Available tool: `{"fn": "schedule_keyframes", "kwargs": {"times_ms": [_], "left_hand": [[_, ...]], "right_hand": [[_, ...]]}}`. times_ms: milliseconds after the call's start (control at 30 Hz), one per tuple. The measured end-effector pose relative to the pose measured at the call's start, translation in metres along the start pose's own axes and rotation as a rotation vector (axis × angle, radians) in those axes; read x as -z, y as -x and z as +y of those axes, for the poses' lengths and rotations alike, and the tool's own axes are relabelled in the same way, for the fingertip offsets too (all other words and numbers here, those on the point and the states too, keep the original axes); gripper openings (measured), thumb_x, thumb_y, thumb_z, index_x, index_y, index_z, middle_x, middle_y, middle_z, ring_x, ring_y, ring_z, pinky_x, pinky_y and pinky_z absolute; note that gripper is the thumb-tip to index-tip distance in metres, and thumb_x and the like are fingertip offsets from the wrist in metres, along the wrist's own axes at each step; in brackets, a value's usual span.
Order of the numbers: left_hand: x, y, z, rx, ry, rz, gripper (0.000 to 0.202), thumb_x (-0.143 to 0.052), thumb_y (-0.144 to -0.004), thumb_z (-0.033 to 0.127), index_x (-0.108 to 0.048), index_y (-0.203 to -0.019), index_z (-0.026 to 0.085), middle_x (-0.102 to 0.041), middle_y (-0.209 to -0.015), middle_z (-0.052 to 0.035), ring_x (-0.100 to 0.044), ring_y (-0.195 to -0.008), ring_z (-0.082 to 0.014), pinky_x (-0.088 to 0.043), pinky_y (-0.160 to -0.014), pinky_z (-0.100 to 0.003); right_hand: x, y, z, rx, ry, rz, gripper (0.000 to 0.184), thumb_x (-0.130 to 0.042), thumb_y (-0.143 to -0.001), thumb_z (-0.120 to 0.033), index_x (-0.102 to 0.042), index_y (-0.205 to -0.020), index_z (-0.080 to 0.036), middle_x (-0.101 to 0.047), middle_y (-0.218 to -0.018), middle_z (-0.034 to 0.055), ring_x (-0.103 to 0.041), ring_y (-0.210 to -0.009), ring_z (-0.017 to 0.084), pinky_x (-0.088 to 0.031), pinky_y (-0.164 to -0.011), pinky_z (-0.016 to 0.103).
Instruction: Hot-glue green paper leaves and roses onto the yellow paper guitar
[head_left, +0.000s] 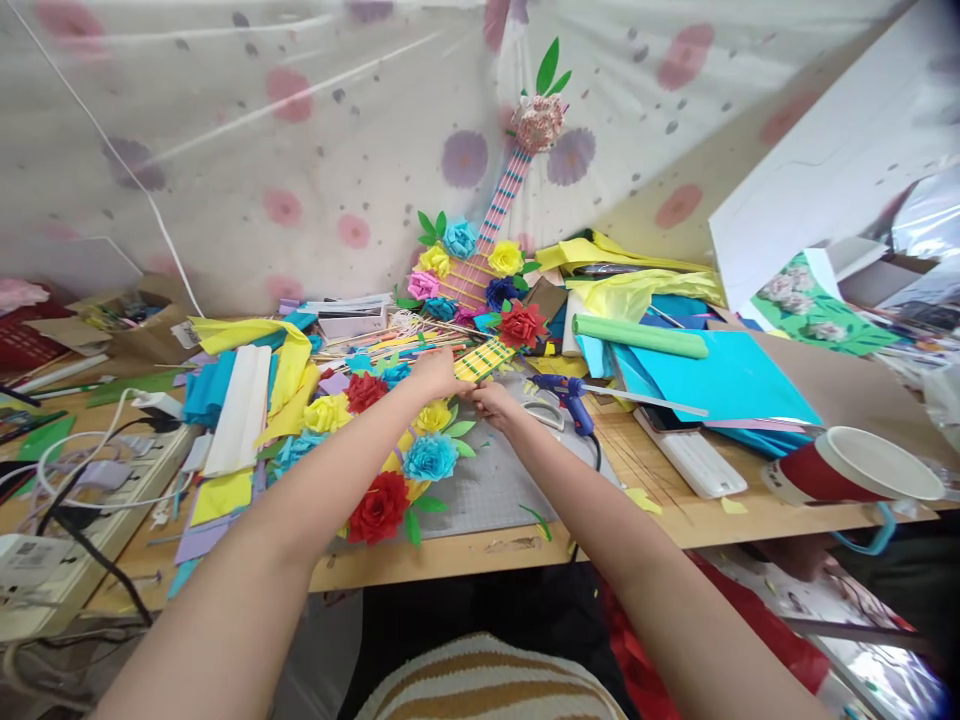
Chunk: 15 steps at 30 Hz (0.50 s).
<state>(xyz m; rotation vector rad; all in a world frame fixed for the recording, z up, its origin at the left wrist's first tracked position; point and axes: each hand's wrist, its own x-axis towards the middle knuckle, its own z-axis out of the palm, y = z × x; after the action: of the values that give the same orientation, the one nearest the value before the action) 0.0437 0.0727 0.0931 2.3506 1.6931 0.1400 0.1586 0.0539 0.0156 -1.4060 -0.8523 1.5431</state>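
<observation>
A yellow guitar-shaped paper craft lies on the grey cutting mat (487, 490), its body ringed with red, blue and yellow paper flowers. Green bands and lines cross its yellow neck (486, 360). My left hand (435, 374) is closed at the lower left of the neck. From the other side, my right hand (493, 404) pinches the neck's lower edge; its fingertips are partly hidden. At the neck's far end sits a red paper flower (523, 324). A blue paper flower (430, 457) and a bigger red one (379, 507) face up near my left forearm.
Right of the mat lies a blue glue gun (570, 400) with its cord. Behind, a pink flowered guitar (504, 200) leans on the curtain. Crepe paper, blue sheets (735, 375), a power strip (112, 510) and a red-and-white cup (847, 465) crowd the table.
</observation>
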Motion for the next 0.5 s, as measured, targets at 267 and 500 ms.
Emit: {"fn": "schedule_keyframes", "kwargs": {"times_ms": [267,500], "left_hand": [[-0.008,-0.013,0.02,0.15,-0.138,-0.054,0.069,-0.067,-0.059,0.055,-0.055,-0.114,0.016,-0.063,-0.112,-0.0175,-0.061,-0.102,-0.0301,-0.048,-0.079,-0.035],[-0.013,-0.013,0.015,0.204,-0.255,-0.06,0.057,-0.071,-0.062,0.037,-0.058,-0.111,0.012,-0.066,-0.104,-0.0194,-0.063,-0.096,-0.0308,-0.05,-0.076,-0.036]], "right_hand": [[0.011,0.018,-0.005,0.081,-0.075,-0.198,0.02,-0.068,-0.058,-0.013,-0.049,-0.066,-0.016,-0.042,-0.045,-0.0098,-0.024,-0.034,0.0,-0.012,-0.032,0.014],[0.044,0.042,-0.009,0.144,0.186,0.026,0.024,-0.064,-0.07,-0.016,-0.051,-0.09,-0.016,-0.053,-0.056,-0.0054,-0.039,-0.036,0.004,-0.027,-0.032,0.017]]}}
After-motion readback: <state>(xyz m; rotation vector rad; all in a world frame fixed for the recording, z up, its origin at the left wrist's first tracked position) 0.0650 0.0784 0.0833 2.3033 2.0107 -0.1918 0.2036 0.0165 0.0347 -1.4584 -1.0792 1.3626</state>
